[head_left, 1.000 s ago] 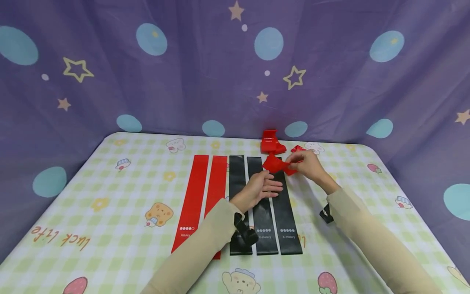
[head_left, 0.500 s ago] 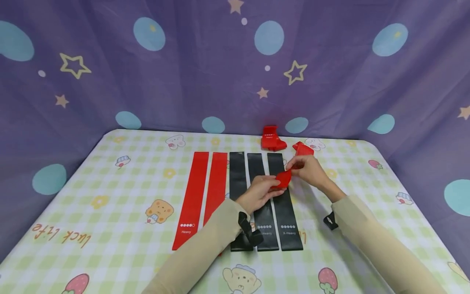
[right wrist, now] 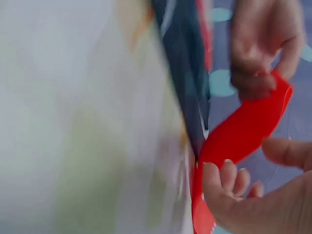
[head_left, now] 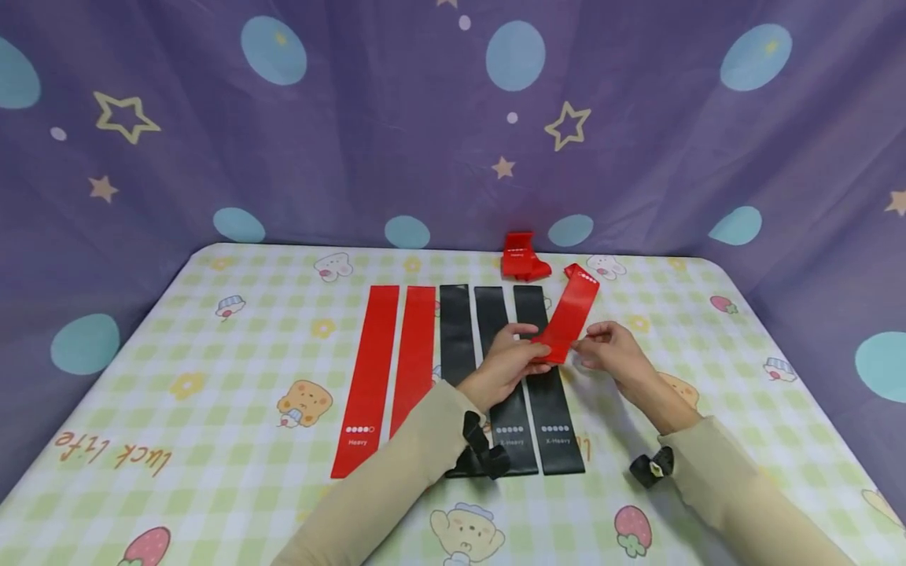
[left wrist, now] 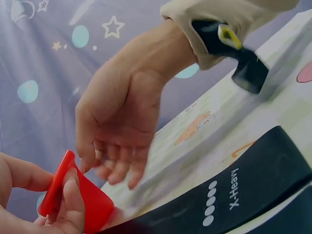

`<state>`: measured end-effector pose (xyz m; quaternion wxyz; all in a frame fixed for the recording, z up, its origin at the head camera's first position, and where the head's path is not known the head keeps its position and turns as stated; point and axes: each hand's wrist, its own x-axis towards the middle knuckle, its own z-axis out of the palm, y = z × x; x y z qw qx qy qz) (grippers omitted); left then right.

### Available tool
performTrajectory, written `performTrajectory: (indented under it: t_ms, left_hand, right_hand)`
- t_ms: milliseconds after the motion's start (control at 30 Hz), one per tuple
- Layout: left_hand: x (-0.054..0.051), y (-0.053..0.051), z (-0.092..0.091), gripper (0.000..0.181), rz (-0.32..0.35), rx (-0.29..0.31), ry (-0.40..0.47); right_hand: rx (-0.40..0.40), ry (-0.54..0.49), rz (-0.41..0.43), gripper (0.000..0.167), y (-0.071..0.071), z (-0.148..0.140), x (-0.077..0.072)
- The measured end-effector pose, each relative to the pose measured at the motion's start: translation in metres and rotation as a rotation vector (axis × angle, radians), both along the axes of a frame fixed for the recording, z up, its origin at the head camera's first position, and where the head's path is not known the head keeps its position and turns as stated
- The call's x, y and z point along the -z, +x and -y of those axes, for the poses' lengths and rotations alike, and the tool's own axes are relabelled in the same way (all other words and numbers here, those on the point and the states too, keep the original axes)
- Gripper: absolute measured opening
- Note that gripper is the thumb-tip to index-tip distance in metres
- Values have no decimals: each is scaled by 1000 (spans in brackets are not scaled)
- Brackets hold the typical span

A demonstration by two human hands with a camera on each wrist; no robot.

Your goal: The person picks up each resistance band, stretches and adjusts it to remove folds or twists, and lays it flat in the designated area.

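Observation:
My left hand (head_left: 502,362) pinches one end of a red resistance band (head_left: 575,303) between thumb and fingers, above the rightmost black band (head_left: 559,432). From there the red strip slants away to the far right, its dotted marking at the far end. Thumb and fingers of my right hand (head_left: 614,355) stand apart beside the strip's right edge; the left wrist view shows nothing in that right hand (left wrist: 122,122). In the right wrist view the red band (right wrist: 243,126) hangs as a curved loop from the left hand (right wrist: 265,44).
Two red bands (head_left: 364,377) marked Heavy and more black bands (head_left: 457,330) marked X-Heavy lie side by side, partly under the left forearm. A crumpled red band (head_left: 520,258) sits at the table's back edge. Behind hangs a purple curtain (head_left: 354,141).
The left hand has closed on the red band's end. The right hand has let go of the band and moved toward the body. The band, bunched up before, is now drawn out into a slanting strip.

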<state>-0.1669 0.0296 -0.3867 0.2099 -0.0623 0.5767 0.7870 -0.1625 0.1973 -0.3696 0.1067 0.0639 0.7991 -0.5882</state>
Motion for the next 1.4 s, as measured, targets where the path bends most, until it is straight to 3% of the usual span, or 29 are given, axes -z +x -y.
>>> performTrajectory:
  t_ms: [100, 267, 367, 467, 567, 667, 833, 1000, 1400]
  left_hand:
    - [-4, 1, -2, 42, -27, -10, -10]
    - [-10, 3, -2, 45, -51, -5, -45]
    - [-12, 7, -1, 49, -46, 18, -90]
    - [-12, 13, -1, 55, -34, 43, -122]
    - [-10, 19, -1, 58, -23, 61, -128]
    - [-9, 25, 0, 53, -29, 82, -130]
    - [-7, 34, 2, 34, -33, 148, -100]
    - [-7, 43, 3, 32, -19, 177, -76]
    - [-2, 64, 11, 21, 22, 267, -61]
  right_hand:
    - [30, -270, 213, 33, 5, 1, -3]
    - [27, -701, 458, 50, 6, 0, 1]
    - [58, -904, 525, 51, 3, -1, 4]
    - [108, -1006, 503, 36, -1, -3, 7]
    - [140, -1041, 470, 22, -5, -6, 9]
    - [163, -1041, 474, 20, -9, -6, 9]
    - [161, -959, 457, 14, -13, -5, 6]
    - [154, -918, 442, 23, -19, -6, 6]
    - [108, -923, 403, 35, -40, -13, 8]
